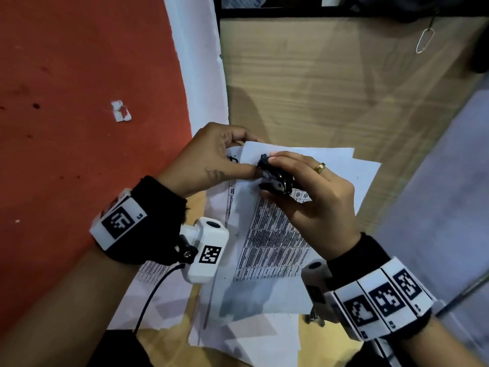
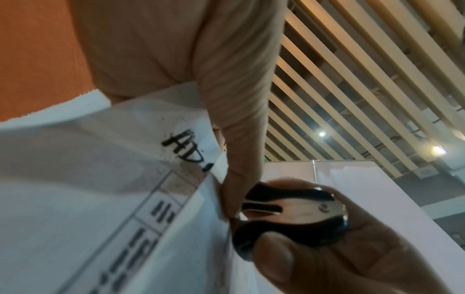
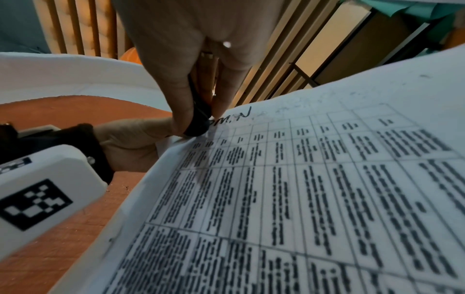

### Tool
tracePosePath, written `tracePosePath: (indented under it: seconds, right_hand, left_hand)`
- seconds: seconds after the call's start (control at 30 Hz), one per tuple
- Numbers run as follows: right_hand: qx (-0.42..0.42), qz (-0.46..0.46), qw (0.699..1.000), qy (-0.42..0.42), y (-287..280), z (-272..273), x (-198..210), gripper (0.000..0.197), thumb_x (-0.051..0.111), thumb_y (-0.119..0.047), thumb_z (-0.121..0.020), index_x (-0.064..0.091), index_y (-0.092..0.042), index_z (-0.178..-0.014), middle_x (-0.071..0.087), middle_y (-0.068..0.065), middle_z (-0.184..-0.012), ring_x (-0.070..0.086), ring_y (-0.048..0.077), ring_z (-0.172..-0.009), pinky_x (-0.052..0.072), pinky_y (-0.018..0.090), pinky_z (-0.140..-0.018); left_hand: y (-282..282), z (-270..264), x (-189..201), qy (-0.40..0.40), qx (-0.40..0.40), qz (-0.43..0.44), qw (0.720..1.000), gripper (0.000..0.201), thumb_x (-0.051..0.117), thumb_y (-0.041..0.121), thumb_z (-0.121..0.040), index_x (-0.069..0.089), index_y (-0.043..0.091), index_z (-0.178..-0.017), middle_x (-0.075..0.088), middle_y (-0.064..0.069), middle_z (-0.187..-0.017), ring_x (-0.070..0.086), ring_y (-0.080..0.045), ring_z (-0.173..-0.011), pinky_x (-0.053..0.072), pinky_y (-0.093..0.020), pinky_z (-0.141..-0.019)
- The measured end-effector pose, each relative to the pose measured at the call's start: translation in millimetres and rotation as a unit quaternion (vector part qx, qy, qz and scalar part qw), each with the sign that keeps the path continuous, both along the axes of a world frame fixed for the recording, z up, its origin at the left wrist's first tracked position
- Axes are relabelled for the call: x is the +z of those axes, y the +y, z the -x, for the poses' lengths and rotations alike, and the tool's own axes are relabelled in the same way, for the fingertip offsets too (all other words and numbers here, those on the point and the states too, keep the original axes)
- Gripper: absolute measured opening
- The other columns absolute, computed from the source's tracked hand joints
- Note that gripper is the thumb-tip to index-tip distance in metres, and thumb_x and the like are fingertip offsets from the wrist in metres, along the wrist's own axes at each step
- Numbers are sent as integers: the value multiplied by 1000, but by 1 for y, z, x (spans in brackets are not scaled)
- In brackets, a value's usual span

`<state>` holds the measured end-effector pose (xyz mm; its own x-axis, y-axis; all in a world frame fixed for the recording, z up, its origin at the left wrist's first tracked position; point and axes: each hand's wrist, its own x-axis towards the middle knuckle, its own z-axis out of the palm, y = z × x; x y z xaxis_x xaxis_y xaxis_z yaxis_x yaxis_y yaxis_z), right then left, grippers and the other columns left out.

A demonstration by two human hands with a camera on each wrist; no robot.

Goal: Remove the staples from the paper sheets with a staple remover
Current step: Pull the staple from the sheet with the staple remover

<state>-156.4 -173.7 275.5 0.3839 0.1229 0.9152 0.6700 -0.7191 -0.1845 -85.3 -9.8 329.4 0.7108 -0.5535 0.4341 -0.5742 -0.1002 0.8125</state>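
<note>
A: What is the right hand holding?

B: It pinches the staple remover, thumb below and fingers on top, squeezing the two black grips. In the left wrist view the staple remover shows black grips and a chrome body with a rivet, its claws pointing toward 9 o'clock at the paper's edge.

A: Are the claws closed on a staple?

B: I cannot tell; the tips are hidden against the paper, and no staple is clear in any view.

A: And the left hand?

B: It pinches the top left corner of the paper sheets, fingers curled over the upper edge, thumb stretched toward 3 o'clock until it touches the tool's nose. From the right wrist view, the left hand meets the staple remover just at that corner.

A: Where do the sheets lie?

B: At the centre of the head view, on the wooden desk, fanned loosely, the top one printed with a dense table and lifted at the pinched corner. More sheets spread toward 6 o'clock.

A: Anything around them?

B: A red surface runs along the 9 o'clock side, with a torn paper scrap on it. A paper clip hangs near 1 o'clock. A gold ring sits on a right finger.
</note>
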Motion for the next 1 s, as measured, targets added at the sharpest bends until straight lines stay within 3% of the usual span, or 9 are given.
tracePosePath:
  seconds: [0.1,0.2,0.3,0.5,0.67,0.83,1.0]
  right_hand:
    - [-6,7,1000,-5,0,0,2,32,76,-11,-76,67,1,-105,67,11,-107,63,17,-98,53,32,-84]
    - [-15,22,1000,-11,1,0,3,29,74,-10,-77,68,3,-103,67,13,-105,65,24,-95,55,37,-79]
    - [-29,44,999,-10,3,-1,5,27,72,-11,-79,67,3,-102,66,14,-104,66,29,-92,55,41,-74]
    - [-66,83,994,-22,4,-3,9,27,75,-6,-76,67,1,-101,66,13,-103,64,31,-91,52,39,-71]
    - [-59,88,994,-30,3,-3,12,27,75,-5,-76,67,1,-101,66,13,-102,64,30,-91,53,40,-70]
    - [-43,103,993,-21,3,-4,15,29,75,0,-73,66,2,-100,66,12,-103,64,32,-92,54,40,-69]
    - [-24,124,992,-13,0,-5,18,25,73,-1,-76,66,3,-100,66,13,-103,64,32,-91,53,40,-70]
  left_hand:
    - [0,3,0,7,1,4,1000,31,80,-4,-65,68,-1,-94,71,-9,-87,64,-8,-78,55,-27,-78]
    - [2,3,0,-6,18,-2,1000,29,79,7,-62,71,3,-89,73,-15,-89,64,-13,-78,55,-42,-81]
    - [2,3,-1,-21,41,-10,999,28,79,13,-61,73,6,-88,74,-14,-89,64,-15,-79,53,-49,-81]
    - [2,5,-1,-38,88,-23,995,36,77,27,-56,74,7,-86,74,-11,-85,66,-16,-78,54,-51,-77]
    - [-1,7,1,-39,101,-12,994,26,73,14,-59,74,4,-83,72,-18,-85,62,-14,-74,54,-48,-74]
    - [-1,6,2,-35,95,-3,995,32,71,28,-51,72,9,-77,70,-21,-82,59,-13,-71,54,-47,-69]
    - [1,5,0,-34,87,-6,996,35,72,26,-50,73,7,-80,70,-21,-83,60,-15,-71,54,-49,-71]
